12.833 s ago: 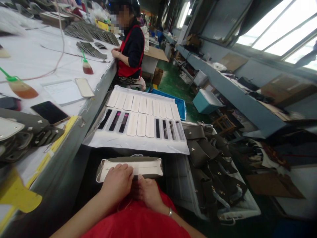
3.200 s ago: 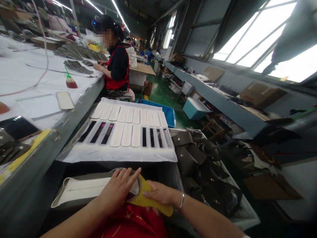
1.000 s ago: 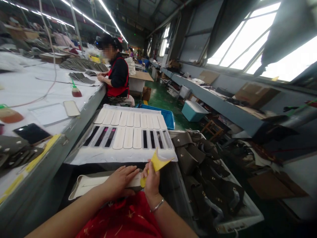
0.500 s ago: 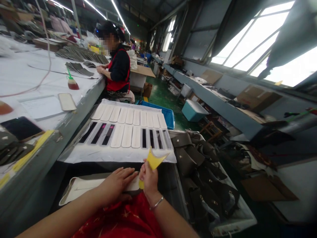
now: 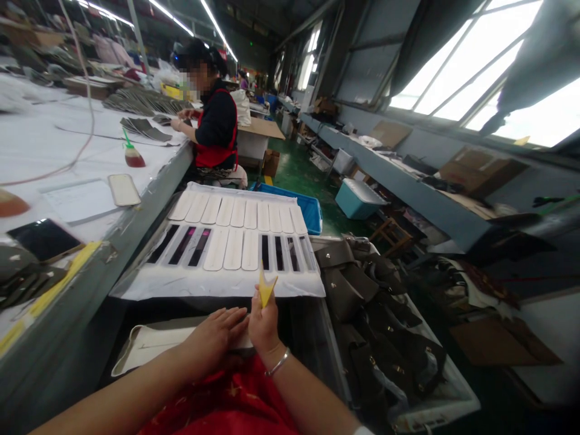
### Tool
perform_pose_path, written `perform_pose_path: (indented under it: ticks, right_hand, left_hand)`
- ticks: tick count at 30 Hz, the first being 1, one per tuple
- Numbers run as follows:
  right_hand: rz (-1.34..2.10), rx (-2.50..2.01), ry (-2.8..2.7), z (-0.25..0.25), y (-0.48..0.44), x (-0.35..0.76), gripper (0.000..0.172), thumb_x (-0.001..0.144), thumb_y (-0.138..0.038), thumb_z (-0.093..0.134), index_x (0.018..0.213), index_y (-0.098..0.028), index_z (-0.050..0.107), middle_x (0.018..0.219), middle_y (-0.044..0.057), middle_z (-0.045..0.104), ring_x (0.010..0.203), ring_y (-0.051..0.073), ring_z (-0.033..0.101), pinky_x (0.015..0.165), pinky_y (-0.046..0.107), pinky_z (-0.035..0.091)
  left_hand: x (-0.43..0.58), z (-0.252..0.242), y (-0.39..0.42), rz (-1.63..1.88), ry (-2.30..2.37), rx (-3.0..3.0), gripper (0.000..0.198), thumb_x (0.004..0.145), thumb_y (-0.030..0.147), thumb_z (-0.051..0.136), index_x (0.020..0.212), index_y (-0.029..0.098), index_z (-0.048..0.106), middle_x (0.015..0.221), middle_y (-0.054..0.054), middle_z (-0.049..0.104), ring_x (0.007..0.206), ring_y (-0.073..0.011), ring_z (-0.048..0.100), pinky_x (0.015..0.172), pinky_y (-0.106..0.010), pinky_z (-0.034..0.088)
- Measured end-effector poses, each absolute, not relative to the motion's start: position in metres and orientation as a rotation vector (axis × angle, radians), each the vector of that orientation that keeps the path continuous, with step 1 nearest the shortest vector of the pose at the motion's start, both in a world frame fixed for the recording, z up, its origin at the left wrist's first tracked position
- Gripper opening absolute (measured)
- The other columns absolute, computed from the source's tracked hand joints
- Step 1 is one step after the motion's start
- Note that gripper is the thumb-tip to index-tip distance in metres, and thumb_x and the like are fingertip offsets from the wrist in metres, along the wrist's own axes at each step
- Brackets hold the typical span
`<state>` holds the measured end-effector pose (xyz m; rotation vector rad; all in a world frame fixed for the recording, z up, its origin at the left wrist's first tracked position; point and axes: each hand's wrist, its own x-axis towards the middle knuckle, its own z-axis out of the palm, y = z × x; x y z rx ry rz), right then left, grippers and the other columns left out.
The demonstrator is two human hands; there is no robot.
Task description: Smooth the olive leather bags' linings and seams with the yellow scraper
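My left hand [image 5: 216, 335] lies palm down, fingers stretched out, on a cream and grey-brown sheet piece [image 5: 151, 345] in front of me. A short line runs along the cream face of this piece; its right end is partly hidden by my hands. Beside it, my right hand [image 5: 263, 320] is closed round a yellow scraper-like tool [image 5: 266, 289] whose flared, forked end points up. The rest of the tool is hidden in my fist. Just beyond both hands lies a white-covered board [image 5: 226, 286] bearing rows of cream strips [image 5: 232, 249] with rounded ends, among several dark slots.
To the right, a white crate [image 5: 446, 411] holds dark grey-brown pieces with metal studs [image 5: 357, 290]. A worktable [image 5: 154, 187] on the left carries a red-filled bottle [image 5: 133, 156] and a phone [image 5: 44, 237]. A co-worker [image 5: 212, 121] sits at it; a blue bin [image 5: 310, 211] stands behind the board.
My right hand has shifted slightly left and turned the yellow tool, so its forked end now looks narrower. My left hand stays on the piece. The co-worker's hands have moved slightly.
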<state>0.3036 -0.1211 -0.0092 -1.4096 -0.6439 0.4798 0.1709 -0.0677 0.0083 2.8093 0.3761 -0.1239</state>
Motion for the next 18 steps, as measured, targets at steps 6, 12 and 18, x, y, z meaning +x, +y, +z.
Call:
perform_pose_path:
  ticks: [6, 12, 18]
  right_hand:
    - [0.767, -1.137, -0.286, -0.005, -0.130, 0.315, 0.032, 0.080, -0.046, 0.049, 0.095, -0.018, 0.049, 0.050, -0.011, 0.031, 0.037, 0.004, 0.023, 0.035, 0.017, 0.021]
    - [0.574, -1.307, -0.485, -0.014, -0.149, 0.298, 0.030, 0.083, -0.043, 0.045, 0.098, -0.018, 0.052, 0.060, -0.004, 0.045, 0.046, 0.008, 0.040, 0.044, 0.022, 0.035]
    - [0.374, -1.418, -0.881, -0.013, -0.154, 0.285, 0.025, 0.084, -0.033, 0.045, 0.103, -0.019, 0.055, 0.096, 0.008, 0.058, 0.086, 0.017, 0.055, 0.080, 0.033, 0.043]
  left_hand:
    - [0.169, 0.008, -0.074, -0.134, 0.405, 2.816, 0.078, 0.070, 0.041, 0.061, 0.137, 0.022, 0.026, 0.142, -0.012, 0.031, 0.128, -0.0278, 0.031, 0.103, -0.047, 0.025]
    - [0.168, 0.011, -0.070, -0.141, 0.418, 2.777, 0.075, 0.069, 0.040, 0.062, 0.135, 0.021, 0.031, 0.140, -0.012, 0.034, 0.126, -0.0284, 0.034, 0.102, -0.047, 0.027]
    - [0.164, 0.009, -0.070, -0.041, 0.412, 2.772, 0.079, 0.065, 0.039, 0.068, 0.134, 0.024, 0.032, 0.139, -0.012, 0.035, 0.126, -0.0281, 0.035, 0.102, -0.047, 0.027]
